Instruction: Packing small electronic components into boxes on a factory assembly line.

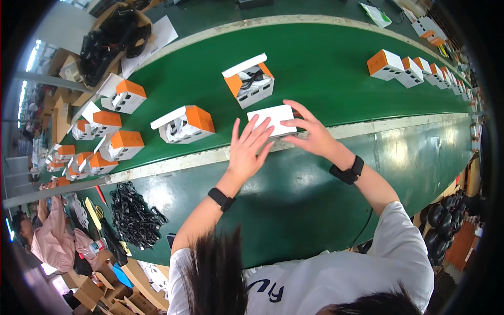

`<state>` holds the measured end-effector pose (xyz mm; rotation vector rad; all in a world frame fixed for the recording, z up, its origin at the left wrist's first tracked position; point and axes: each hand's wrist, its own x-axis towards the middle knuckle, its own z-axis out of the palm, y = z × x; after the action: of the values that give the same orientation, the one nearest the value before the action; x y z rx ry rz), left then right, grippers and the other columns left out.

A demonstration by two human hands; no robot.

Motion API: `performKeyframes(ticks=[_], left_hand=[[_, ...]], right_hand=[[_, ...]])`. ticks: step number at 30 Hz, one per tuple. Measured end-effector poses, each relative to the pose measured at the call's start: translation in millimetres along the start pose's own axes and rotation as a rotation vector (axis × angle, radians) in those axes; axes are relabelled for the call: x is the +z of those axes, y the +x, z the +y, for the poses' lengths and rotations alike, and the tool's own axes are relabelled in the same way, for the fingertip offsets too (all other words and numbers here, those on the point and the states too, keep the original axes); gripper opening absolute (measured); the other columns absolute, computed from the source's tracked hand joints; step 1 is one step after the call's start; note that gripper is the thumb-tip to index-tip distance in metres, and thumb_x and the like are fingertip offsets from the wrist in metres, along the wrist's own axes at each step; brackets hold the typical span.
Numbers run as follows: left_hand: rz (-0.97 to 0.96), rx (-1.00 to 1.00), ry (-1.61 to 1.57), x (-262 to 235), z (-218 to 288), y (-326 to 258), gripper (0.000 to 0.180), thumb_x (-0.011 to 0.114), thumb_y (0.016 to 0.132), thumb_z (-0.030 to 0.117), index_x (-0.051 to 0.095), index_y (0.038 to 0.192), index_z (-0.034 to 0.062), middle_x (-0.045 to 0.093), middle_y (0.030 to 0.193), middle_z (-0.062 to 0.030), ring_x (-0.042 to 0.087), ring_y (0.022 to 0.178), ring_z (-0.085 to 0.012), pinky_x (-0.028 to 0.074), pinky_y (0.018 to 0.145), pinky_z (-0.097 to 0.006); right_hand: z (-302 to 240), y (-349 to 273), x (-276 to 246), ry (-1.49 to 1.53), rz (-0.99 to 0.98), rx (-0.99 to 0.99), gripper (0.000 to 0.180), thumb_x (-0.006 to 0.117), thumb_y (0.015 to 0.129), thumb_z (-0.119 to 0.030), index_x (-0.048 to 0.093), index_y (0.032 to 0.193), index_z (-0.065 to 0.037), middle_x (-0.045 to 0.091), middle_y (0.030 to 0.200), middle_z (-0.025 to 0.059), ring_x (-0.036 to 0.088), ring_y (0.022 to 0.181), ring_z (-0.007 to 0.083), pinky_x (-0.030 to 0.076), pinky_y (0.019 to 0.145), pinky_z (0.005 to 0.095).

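A white and orange box (273, 118) lies at the near edge of the green belt (325, 68), its white top facing up. My left hand (249, 147) rests flat on its left side with the fingers spread. Around its right end and near edge, my right hand (310, 134) curls and grips it. Just beyond stands an open white and orange box (251, 81) with black cable showing inside. Another open box (184, 125) stands to the left.
Several open orange and white boxes (118, 142) crowd the belt's left part, and closed ones (391, 65) line the far right. A pile of black cables (134, 215) lies on the near ledge at left. Another person (52, 236) works at far left.
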<state>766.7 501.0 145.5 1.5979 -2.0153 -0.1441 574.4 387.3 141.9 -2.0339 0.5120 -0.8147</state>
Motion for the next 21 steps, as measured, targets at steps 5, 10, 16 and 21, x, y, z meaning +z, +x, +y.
performKeyframes(ticks=[5, 10, 16, 21], left_hand=[[0.104, -0.159, -0.315, -8, -3, 15, 0.036, 0.064, 0.081, 0.008, 0.060, 0.117, 0.0074, 0.053, 0.133, -0.0092, 0.041, 0.130, -0.0302, 0.025, 0.108, -0.051], [0.348, -0.405, -0.253, -10, -31, 39, 0.077, 0.074, 0.074, 0.011, 0.031, 0.138, 0.0015, 0.036, 0.139, -0.0199, 0.034, 0.132, -0.0317, 0.026, 0.108, -0.038], [0.231, -0.655, -0.614, 8, -81, 60, 0.093, 0.079, 0.069, 0.005, 0.022, 0.143, 0.0081, 0.038, 0.138, -0.0186, 0.036, 0.131, -0.0287, 0.036, 0.104, -0.045], [0.182, -0.584, -0.614, 0, -79, 58, 0.076, 0.079, 0.068, 0.002, 0.038, 0.132, 0.0071, 0.051, 0.124, -0.0106, 0.051, 0.117, -0.0216, 0.054, 0.083, -0.034]], right_hand=[[8, 10, -19, -0.022, -0.091, 0.146, 0.036, 0.073, 0.071, -0.001, 0.064, 0.105, -0.010, 0.046, 0.133, 0.0128, 0.055, 0.110, 0.0284, 0.046, 0.093, 0.0357], [64, 16, -116, 0.042, 0.072, 0.239, 0.038, 0.065, 0.074, 0.010, 0.059, 0.109, -0.004, 0.040, 0.138, 0.0134, 0.052, 0.115, 0.0190, 0.048, 0.093, 0.0320], [143, 13, -229, -0.005, 0.226, 0.368, 0.039, 0.061, 0.079, 0.011, 0.057, 0.115, -0.001, 0.036, 0.144, 0.0123, 0.053, 0.113, 0.0170, 0.046, 0.094, 0.0292], [129, 10, -237, -0.345, 0.212, 0.487, 0.043, 0.058, 0.081, 0.009, 0.059, 0.120, -0.008, 0.038, 0.145, 0.0126, 0.054, 0.116, 0.0232, 0.047, 0.091, 0.0295]])
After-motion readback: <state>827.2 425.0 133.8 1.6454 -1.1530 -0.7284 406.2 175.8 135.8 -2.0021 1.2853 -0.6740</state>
